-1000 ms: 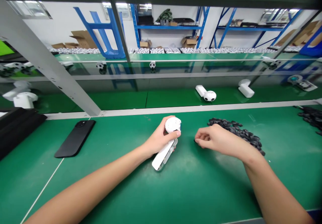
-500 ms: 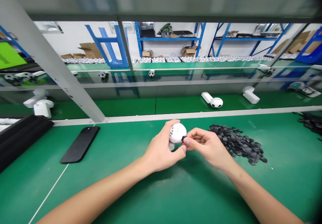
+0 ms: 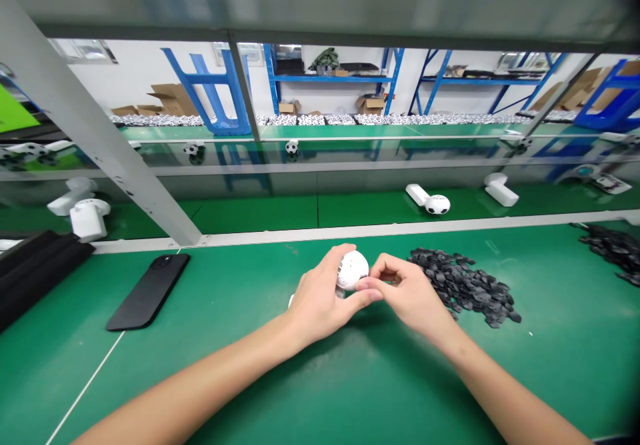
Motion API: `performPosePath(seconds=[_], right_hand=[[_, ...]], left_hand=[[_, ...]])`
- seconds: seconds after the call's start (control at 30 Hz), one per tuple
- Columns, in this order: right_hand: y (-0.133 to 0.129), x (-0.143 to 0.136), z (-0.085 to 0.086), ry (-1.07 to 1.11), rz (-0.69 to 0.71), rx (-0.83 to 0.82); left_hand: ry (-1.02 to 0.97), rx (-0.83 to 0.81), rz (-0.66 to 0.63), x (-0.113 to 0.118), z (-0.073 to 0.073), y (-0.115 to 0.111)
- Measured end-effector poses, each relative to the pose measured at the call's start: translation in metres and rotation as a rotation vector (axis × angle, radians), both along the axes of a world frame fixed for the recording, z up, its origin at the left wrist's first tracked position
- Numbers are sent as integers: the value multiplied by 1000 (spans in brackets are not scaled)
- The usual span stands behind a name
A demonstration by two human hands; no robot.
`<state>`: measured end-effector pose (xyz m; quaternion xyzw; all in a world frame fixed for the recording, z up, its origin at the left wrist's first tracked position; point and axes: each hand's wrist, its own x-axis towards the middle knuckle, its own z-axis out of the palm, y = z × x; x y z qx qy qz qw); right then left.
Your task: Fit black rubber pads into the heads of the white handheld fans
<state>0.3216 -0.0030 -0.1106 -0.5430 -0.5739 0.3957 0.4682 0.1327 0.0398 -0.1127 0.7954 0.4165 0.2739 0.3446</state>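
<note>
My left hand [image 3: 319, 298] is closed around a white ball-shaped housing [image 3: 353, 268] with slots in its side, holding it above the green table. A white end of something, perhaps the same item's stem, shows beyond the back of that hand. My right hand [image 3: 413, 293] pinches at the lower right of the ball, where a sliver of a small black piece [image 3: 363, 276] shows between fingertips and ball. Most of this piece is covered, so I cannot tell whether it is seated. Just right of my right hand lies a heap of small black pieces [image 3: 470, 286].
A black phone [image 3: 150, 292] lies at left, near dark foam strips [image 3: 40, 272]. Behind the table's pale edge, a conveyor [image 3: 260, 215] carries white units, one with a football-patterned ball [image 3: 437, 204]. A slanted metal post [image 3: 115, 138] rises at left. More black pieces [image 3: 613, 248] lie far right.
My right fingertips have closed in against the ball, and the black piece is now mostly covered. My left thumb has moved right to meet them. The view has shifted slightly.
</note>
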Motion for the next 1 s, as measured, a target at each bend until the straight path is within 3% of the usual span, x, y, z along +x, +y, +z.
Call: performPosePath(seconds=[0.17,0.37,0.47,0.57,0.73,0.9,1.0], right_hand=[[-2,5,2,-51,63,17],[7,34,18,-225,320,-3],[13,58,20,-440,225,-77],[18,82,11,-654,176,-153],[23,100,-9,-728,225,-225],[24,96,-11,-659,233,-230],[24,87,-6,-620,236,-212]], left_hand=[[-2,-65,-66,-1,6,6],[-215,-284,-189,-8,14,22],[-331,-384,-209,-10,15,24],[-400,-385,-211,-12,16,23],[-441,-235,-172,-15,10,17],[-331,280,-165,-13,-9,16],[-176,419,-204,-12,-21,18]])
